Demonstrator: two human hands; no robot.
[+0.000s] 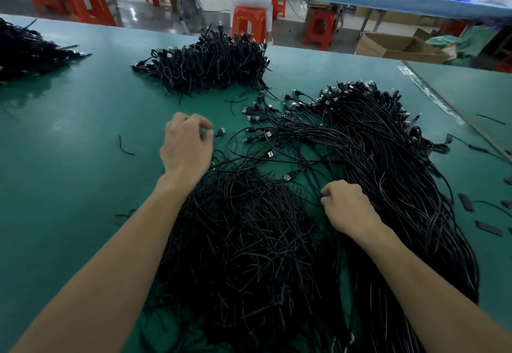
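Left hand (188, 145), green tabletop (69, 159) open to its left, pinches a thin black USB cable (220, 132) at its fingertips; right hand (346, 206) grips black cable strands (329, 170).

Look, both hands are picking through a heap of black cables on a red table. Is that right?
Not quite. The head view shows the table is green, not red; only the stools behind it are orange-red. The rest holds: the left hand and the right hand are both at the black cables.
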